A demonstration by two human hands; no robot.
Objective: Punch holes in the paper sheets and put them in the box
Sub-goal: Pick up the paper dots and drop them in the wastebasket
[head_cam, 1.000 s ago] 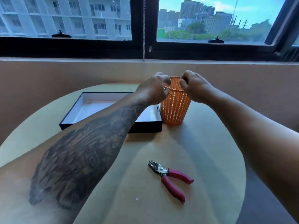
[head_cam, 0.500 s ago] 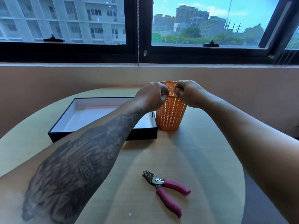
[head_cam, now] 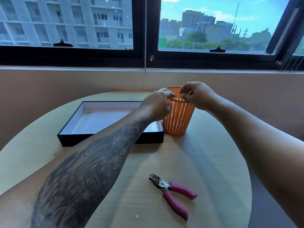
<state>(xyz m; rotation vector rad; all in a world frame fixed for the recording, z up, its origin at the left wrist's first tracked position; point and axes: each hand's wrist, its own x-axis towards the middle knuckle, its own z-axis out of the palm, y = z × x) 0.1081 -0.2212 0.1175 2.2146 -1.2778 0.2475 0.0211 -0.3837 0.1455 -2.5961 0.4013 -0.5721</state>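
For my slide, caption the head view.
Both hands, left and right, at the orange basket's rim, beside the open box; punch idle.

Orange perforated basket (head_cam: 178, 119), black white-lined box (head_cam: 92, 140), pink-handled punch (head_cam: 172, 194)

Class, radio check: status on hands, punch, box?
Both hands, left hand and right hand, at orange basket rim. Punch idle on table. Box open. Nothing blocking.

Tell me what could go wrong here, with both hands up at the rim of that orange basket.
The tall orange perforated plastic basket is narrow-based and could tip if the left hand or right hand pulls its rim sideways. It stands right beside the open black box with white lining, so it might fall into it. The pink-handled metal hole punch lies under the right forearm's return path.
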